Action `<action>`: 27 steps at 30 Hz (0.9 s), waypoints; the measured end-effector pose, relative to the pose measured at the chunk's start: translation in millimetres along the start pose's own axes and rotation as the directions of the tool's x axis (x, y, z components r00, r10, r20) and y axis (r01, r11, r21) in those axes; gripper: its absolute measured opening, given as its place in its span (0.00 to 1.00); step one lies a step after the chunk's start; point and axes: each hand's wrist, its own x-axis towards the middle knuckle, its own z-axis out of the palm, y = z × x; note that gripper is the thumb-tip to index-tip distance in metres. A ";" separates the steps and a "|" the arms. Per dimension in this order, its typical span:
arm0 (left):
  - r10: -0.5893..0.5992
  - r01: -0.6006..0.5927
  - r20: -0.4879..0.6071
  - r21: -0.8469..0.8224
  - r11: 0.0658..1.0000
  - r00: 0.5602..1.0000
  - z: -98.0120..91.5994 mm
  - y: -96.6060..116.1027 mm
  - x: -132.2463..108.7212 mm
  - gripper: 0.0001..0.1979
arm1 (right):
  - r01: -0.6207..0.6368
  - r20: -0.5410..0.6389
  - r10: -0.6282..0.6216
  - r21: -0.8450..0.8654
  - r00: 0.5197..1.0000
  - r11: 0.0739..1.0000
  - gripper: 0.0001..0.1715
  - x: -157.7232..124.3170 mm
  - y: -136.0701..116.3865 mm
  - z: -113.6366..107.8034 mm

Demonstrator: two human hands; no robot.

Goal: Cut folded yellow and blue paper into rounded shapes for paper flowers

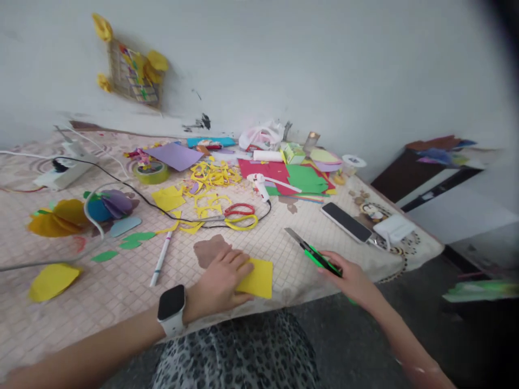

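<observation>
My left hand [225,278], with a watch [172,303] on its wrist, lies palm down near the table's front edge. Its fingers are stretched out over the left part of a yellow paper square [259,278], pressing it against the cloth. To the right, my right hand [348,275] is closed round the handle of a green and black utility knife [318,256]. The knife's blade is out and points up and left, apart from the paper. A white marker [161,259] lies left of my left hand, and scissors [240,216] with red and yellow handles rest beyond it.
A glue gun [259,186] with its cord sits among yellow paper scraps [214,175] and coloured sheets [306,179]. A phone [346,221] lies at the right. Paper pumpkins [59,219], a tape roll [151,173] and a power strip [62,170] are at the left.
</observation>
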 end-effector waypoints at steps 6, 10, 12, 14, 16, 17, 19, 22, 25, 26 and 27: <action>-0.142 0.145 -0.037 0.116 0.983 0.989 13.6 31.7 3.8 0.31 | 0.125 -0.101 -0.138 -0.124 0.985 0.984 0.22 80.3 6.6 -2.6; -0.173 0.177 -0.072 0.062 0.982 0.982 13.8 32.1 4.6 0.18 | 0.201 -0.208 -0.233 -0.165 0.950 0.966 0.28 103.1 -1.1 -6.9; -0.168 0.171 -0.093 0.022 0.985 0.981 13.0 29.1 6.6 0.11 | 0.281 -0.193 -0.304 -0.136 0.933 0.950 0.28 106.5 -11.6 -3.4; -0.162 0.162 -0.124 -0.010 0.987 0.979 12.9 24.7 9.2 0.09 | 0.380 -0.122 -0.388 -0.087 0.913 0.921 0.24 107.0 -26.7 6.0; -0.155 0.151 -0.152 -0.042 0.988 0.976 13.0 18.4 11.3 0.10 | 0.462 -0.055 -0.464 -0.045 0.884 0.886 0.20 108.5 -45.0 20.2; -0.147 0.139 -0.161 -0.062 0.988 0.976 12.6 14.5 11.7 0.12 | 0.495 -0.041 -0.496 -0.030 0.867 0.868 0.19 110.7 -54.9 28.4; -0.126 0.109 -0.172 -0.106 0.988 0.977 10.0 5.6 10.5 0.16 | 0.552 -0.019 -0.552 -0.011 0.834 0.834 0.18 119.2 -74.7 45.1; -0.084 0.056 -0.173 -0.160 0.986 0.981 2.5 -6.4 3.3 0.19 | 0.603 -0.009 -0.603 -0.006 0.797 0.797 0.22 140.8 -102.3 67.5; -0.058 0.024 -0.175 -0.189 0.982 0.983 -5.3 -11.2 -8.2 0.20 | 0.618 0.030 -0.617 -0.028 0.786 0.786 0.21 165.2 -124.8 83.1; -0.060 0.023 -0.176 -0.207 0.978 0.982 -7.3 -11.4 -12.3 0.19 | 0.617 0.051 -0.615 -0.043 0.787 0.786 0.21 172.3 -130.8 86.5; -0.069 0.025 -0.180 -0.232 0.972 0.981 -8.9 -11.2 -16.3 0.19 | 0.617 0.075 -0.613 -0.059 0.787 0.785 0.21 178.5 -135.9 89.1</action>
